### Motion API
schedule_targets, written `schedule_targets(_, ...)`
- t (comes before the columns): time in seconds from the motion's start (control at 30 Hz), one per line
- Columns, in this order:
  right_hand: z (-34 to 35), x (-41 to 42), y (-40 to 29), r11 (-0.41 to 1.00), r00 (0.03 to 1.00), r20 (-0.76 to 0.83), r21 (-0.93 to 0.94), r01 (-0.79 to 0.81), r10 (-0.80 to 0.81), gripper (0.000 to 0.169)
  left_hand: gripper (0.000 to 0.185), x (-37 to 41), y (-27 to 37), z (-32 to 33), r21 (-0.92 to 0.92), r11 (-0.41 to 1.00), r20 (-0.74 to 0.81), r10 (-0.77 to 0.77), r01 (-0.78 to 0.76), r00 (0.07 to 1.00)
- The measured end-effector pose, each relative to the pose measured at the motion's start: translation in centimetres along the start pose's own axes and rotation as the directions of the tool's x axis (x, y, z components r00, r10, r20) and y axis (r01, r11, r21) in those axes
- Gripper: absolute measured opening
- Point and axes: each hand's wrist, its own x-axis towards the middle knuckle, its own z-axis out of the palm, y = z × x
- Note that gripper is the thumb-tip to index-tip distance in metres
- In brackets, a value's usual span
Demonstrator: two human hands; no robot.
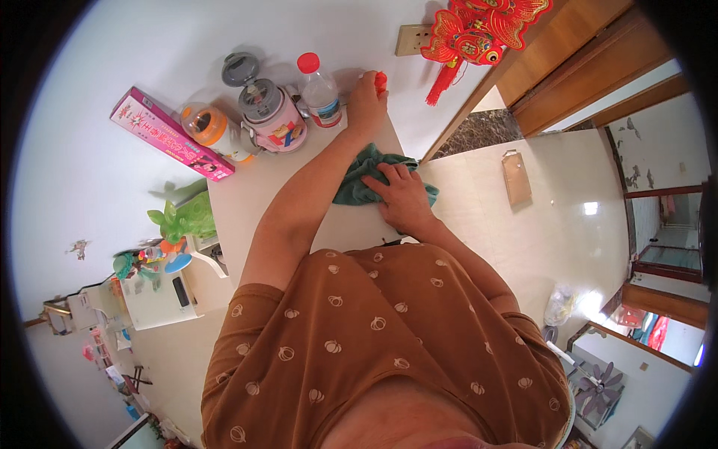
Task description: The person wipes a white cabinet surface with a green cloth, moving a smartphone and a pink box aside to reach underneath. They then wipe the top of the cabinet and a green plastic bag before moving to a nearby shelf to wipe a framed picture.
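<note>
My left hand [370, 106] reaches to the back right of a pale tabletop [263, 196], by the wall. Its fingers are closed around a small red object [381, 83], perhaps a cap; the rest is hidden behind the hand. My right hand [406, 196] presses down on a crumpled dark green cloth [359, 182] at the table's right edge, fingers bent over its folds. Left of my left hand stands a clear plastic bottle [322, 98] with a red cap. Beside it is a pink insulated cup [275, 120], its grey lid flipped up.
An orange-topped baby bottle [210, 126] and a long pink box [168, 134] stand at the table's back left. Green animal figure [188, 219] sits beyond the left edge. A red fish ornament [474, 42] hangs near a wall socket [412, 40]. A flat brown item [516, 177] lies on the floor.
</note>
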Motion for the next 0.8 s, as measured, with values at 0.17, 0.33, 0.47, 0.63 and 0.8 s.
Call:
schedule_targets(0.17, -0.1, 1.1, 2.2, 0.995, 0.994, -0.074, -0.057, -0.081, 0.077, 0.052, 0.042, -1.8, 2.5, -3.6, -0.027, 0.999, 0.056, -0.025, 0.027, 0.998)
schedule_targets(0.33, 1.3, 7.1, 6.3, 0.984, 0.979, -0.183, -0.133, -0.117, 0.092, 0.048, 0.041, -2.9, 4.6, -7.2, -0.03, 0.999, 0.066, -0.021, 0.023, 0.998)
schedule_targets(0.47, 1.5, 8.7, 6.6, 0.986, 0.99, -0.123, -0.142, -0.083, 0.066, 0.046, 0.04, -2.4, 2.5, -5.6, 0.033, 0.997, 0.038, 0.07, -0.071, 0.997)
schedule_targets(0.63, 0.2, 2.8, 3.6, 0.991, 0.998, -0.048, -0.127, -0.042, 0.037, 0.045, 0.04, -2.2, 0.1, -2.5, 0.076, 0.997, 0.009, 0.003, -0.004, 1.0)
schedule_targets(0.8, -0.3, -3.4, 1.8, 0.997, 0.999, -0.032, -0.066, -0.036, 0.033, 0.055, 0.038, -1.6, -0.9, -0.9, 0.098, 0.992, -0.119, 0.092, -0.081, 0.989)
